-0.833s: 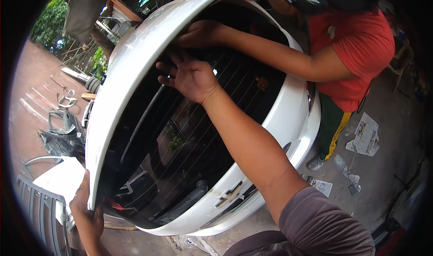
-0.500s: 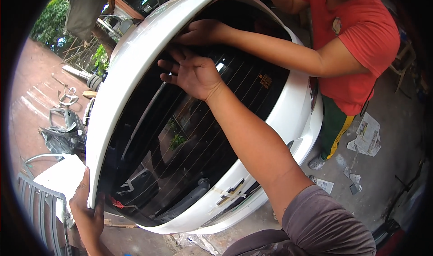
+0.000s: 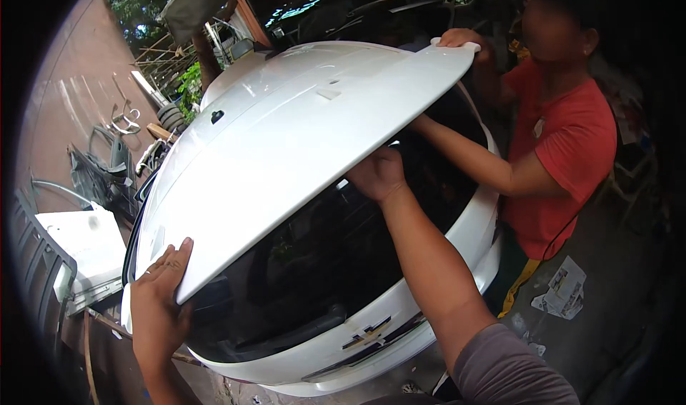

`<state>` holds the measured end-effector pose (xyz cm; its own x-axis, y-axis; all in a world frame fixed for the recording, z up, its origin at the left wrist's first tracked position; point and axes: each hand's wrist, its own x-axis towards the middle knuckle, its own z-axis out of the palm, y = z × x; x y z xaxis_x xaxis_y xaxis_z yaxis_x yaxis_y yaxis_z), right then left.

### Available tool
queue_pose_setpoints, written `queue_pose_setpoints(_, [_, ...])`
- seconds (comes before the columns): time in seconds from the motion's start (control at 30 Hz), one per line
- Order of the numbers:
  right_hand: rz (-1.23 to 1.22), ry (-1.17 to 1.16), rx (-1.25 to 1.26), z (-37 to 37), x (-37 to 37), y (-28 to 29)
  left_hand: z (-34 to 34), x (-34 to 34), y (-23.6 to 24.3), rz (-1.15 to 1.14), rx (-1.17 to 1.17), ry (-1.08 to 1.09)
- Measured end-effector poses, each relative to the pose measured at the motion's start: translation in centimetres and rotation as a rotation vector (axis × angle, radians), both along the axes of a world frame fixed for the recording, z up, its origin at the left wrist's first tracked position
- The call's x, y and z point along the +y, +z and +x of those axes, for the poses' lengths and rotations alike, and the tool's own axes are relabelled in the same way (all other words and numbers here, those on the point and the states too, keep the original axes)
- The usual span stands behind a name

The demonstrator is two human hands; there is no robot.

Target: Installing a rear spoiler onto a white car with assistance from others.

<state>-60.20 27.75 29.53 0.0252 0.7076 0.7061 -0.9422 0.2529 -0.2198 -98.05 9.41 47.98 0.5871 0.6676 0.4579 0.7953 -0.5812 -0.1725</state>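
Note:
A wide white spoiler (image 3: 264, 169) spans the top of a white car's rear window (image 3: 307, 262). My left hand (image 3: 161, 280) grips the spoiler's near left corner, fingers on the upper face and thumb at the underside. Below the middle of the rear edge, my right hand (image 3: 380, 173) reaches in palm up; its fingertips are hidden underneath. A co-worker in a red shirt (image 3: 572, 141) stands at the right. One of the co-worker's hands (image 3: 459, 38) holds the spoiler's far right corner, with something white there, while the other arm (image 3: 464, 155) goes beneath the spoiler.
A rear wiper (image 3: 300, 333) lies along the lower glass, above the tailgate emblem (image 3: 368, 332). Left of the car are a grey slatted rack (image 3: 43, 262), a white panel (image 3: 82, 241) and dark car parts (image 3: 103, 166). Newspaper (image 3: 564, 288) lies on the floor at right.
The spoiler's upper face has come into view. My left hand now has fingers over its corner, and my right hand has moved under its edge. A co-worker's hand now shows on the far corner.

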Motion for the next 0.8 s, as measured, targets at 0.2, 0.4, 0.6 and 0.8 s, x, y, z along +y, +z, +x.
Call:
queue_pose_setpoints(0.2, [-0.026,0.08,0.057,0.7,0.3,-0.7,-0.4,0.2,0.1,-0.027,-0.003,0.008])
queue_pose_setpoints(0.4, [-0.023,-0.013,-0.002,0.4,0.0,-0.4,-0.7,0.2,0.1,-0.024,-0.003,0.012])
queue_pose_setpoints(0.6, [-0.127,0.094,0.095,0.9,0.4,-0.9,-0.7,0.2,0.3,-0.029,0.015,-0.009])
queue_pose_setpoints(0.8, [-0.262,-0.035,0.103,0.8,0.2,-0.6,-1.0,0.5,0.1,-0.01,0.014,-0.041])
